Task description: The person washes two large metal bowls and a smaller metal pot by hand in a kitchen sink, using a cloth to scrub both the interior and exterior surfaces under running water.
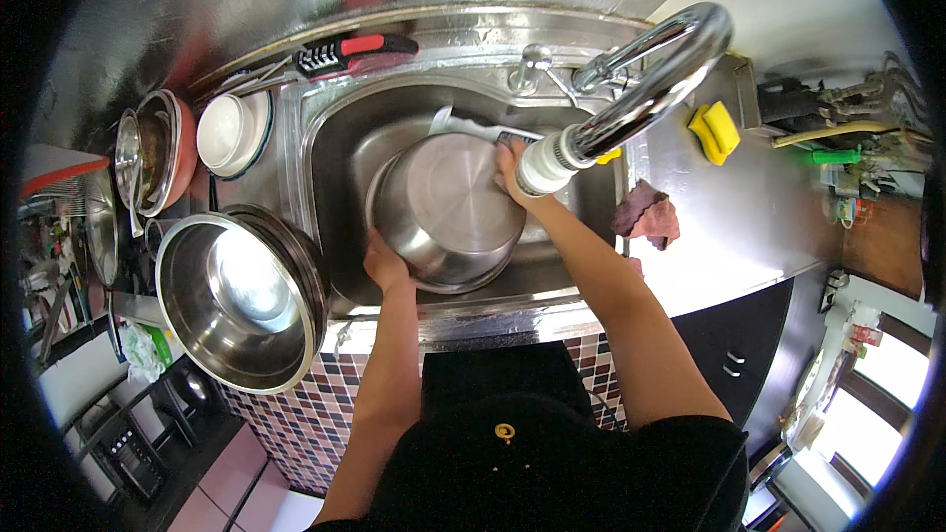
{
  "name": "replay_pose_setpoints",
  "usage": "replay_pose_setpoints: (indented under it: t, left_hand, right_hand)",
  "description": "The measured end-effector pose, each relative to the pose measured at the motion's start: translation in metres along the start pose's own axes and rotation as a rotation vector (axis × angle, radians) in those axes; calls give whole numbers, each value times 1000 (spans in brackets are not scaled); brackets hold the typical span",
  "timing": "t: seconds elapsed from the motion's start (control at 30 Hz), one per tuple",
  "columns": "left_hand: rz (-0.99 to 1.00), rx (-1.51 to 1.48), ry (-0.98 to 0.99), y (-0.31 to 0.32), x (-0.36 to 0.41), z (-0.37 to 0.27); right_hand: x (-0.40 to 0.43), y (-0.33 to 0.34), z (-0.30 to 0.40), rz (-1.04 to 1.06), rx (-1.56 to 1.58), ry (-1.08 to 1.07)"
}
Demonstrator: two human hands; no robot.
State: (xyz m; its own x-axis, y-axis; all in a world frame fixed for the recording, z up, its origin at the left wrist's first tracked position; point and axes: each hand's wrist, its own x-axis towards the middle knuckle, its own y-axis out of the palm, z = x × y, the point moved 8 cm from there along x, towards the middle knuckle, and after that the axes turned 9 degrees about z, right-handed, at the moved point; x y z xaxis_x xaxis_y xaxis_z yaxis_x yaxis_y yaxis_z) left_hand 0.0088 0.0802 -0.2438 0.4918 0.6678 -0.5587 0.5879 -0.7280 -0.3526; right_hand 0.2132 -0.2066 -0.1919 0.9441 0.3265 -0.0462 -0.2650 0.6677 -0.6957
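A large stainless steel bowl (462,196) is in the steel sink basin (344,162), its flat base facing up towards me. My left hand (386,262) grips its rim at the lower left. On the upper right, my right hand (515,171) holds the bowl's side, partly hidden behind the white tap nozzle (547,166). Behind the bowl lies a white-handled brush (477,125), its dark bristles showing close to my right fingers. A chrome gooseneck tap (658,103) arches over the basin from the back right.
Stacked steel bowls (236,303) lean at the sink's left, below white bowls (225,129) and a pinkish basin (181,162). A red-and-black knife sharpener (355,53) lies along the back ledge. On the right counter are a yellow sponge (715,133) and a reddish-brown cloth (647,214).
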Motion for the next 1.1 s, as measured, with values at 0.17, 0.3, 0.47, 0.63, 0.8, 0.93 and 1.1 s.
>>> replay_pose_setpoints:
  t: [0.17, 0.3, 0.47, 0.63, 0.8, 0.93, 1.1]
  left_hand:
    - [73, -337, 10, -13, -39, -33]
    - [110, -442, -24, -16, -81, -77]
    - [222, -427, 126, -18, -98, -110]
    - [362, -309, 366, 23, -119, -147]
    - [464, -262, 242, 49, -155, -151]
    - [519, -374, 244, 55, -159, -143]
    - [554, -381, 221, 70, -159, -133]
  right_hand:
    - [-62, -33, -50, 146, -53, 453]
    - [-70, -60, -74, 118, -169, 429]
    - [-44, -150, -12, -149, 79, 178]
    - [-7, -249, -4, -535, 297, 260]
    - [42, -276, -13, -413, -293, 405]
    - [63, -275, -21, -319, -403, 375]
    - [70, -274, -26, -259, -436, 360]
